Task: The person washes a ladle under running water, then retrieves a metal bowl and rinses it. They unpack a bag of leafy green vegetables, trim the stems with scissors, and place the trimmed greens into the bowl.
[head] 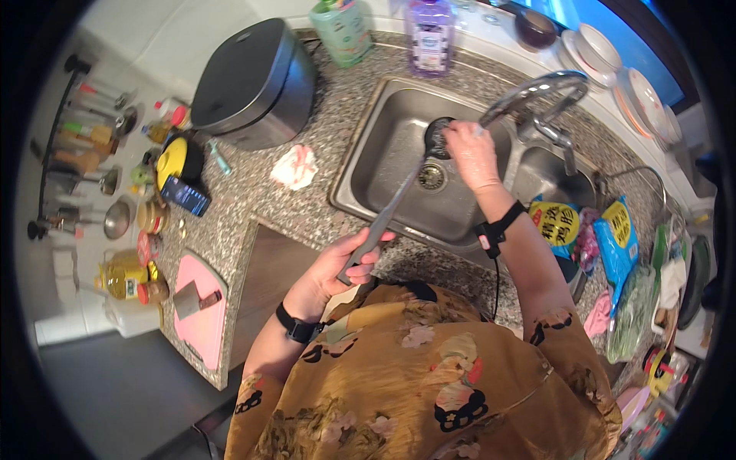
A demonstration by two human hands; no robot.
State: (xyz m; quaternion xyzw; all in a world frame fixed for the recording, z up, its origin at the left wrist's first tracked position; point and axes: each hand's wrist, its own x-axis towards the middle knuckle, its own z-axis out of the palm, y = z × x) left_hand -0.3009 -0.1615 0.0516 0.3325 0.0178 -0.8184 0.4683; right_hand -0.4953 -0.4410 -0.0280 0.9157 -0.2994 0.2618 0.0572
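My left hand [351, 259] grips the grey handle of a long cooking utensil [384, 217], which slants up and away into the sink. Its rounded black head [438, 137] lies over the larger basin of a stainless steel sink [379, 167]. My right hand [470, 150] is at the right side of that head, fingers bent onto it and wet-looking; the fingertips are partly hidden. Just above my right hand is the spout of a chrome faucet [532, 86]. Below the black head shows the drain strainer [431, 175].
A purple liquid bottle [430, 43] stands behind the sink, with a grey bin [250, 80] to its left. A cleaver [192, 302] lies on a pink cutting board [201, 328]. A phone [185, 196] is at left. Food bags [618, 241] and stacked bowls [641, 103] are at right.
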